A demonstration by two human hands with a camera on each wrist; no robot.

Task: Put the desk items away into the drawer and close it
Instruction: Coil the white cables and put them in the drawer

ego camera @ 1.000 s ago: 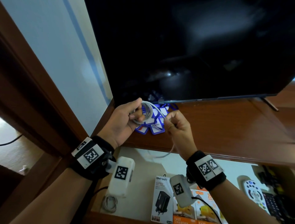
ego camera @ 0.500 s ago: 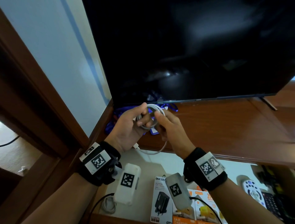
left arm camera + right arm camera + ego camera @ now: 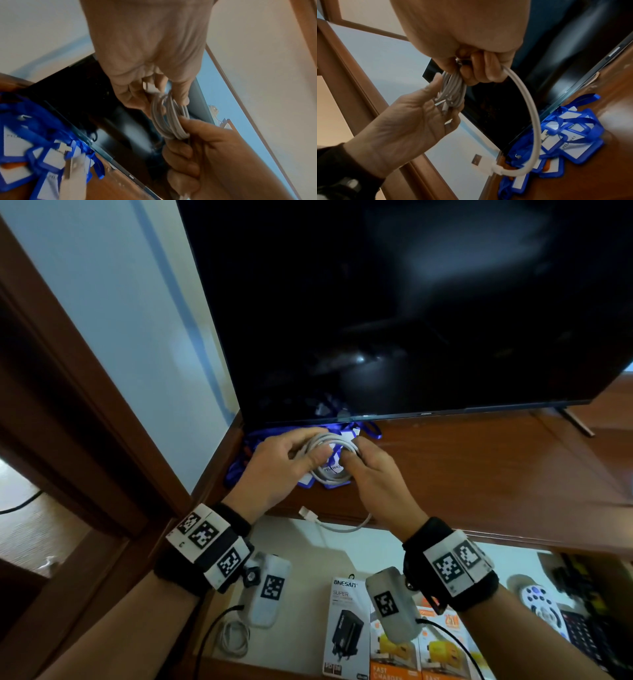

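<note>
A white cable coil (image 3: 330, 447) hangs above the wooden desk (image 3: 479, 474), and both hands hold it. My left hand (image 3: 284, 463) pinches the coil's left side; in the left wrist view the fingers (image 3: 130, 94) curl round the strands (image 3: 169, 121). My right hand (image 3: 373, 474) grips the right side, fingers (image 3: 488, 67) closed on the coil (image 3: 452, 89). A loose tail ends in a USB plug (image 3: 307, 513) (image 3: 481, 162) dangling over the open drawer (image 3: 301, 549). Blue badge holders (image 3: 239, 470) (image 3: 573, 142) lie on the desk under the hands.
A large dark TV (image 3: 411, 302) stands right behind the hands. In the drawer lie a black-and-white charger box (image 3: 346, 628), orange charger boxes (image 3: 442, 645), a white remote (image 3: 537, 601) and another coiled cable (image 3: 234, 638). A wooden door frame (image 3: 85, 405) rises at left.
The right hand has come in to the left hand and laid more cable on the coil. The hanging tail has shortened and its USB plug now swings near the desk's front edge.
</note>
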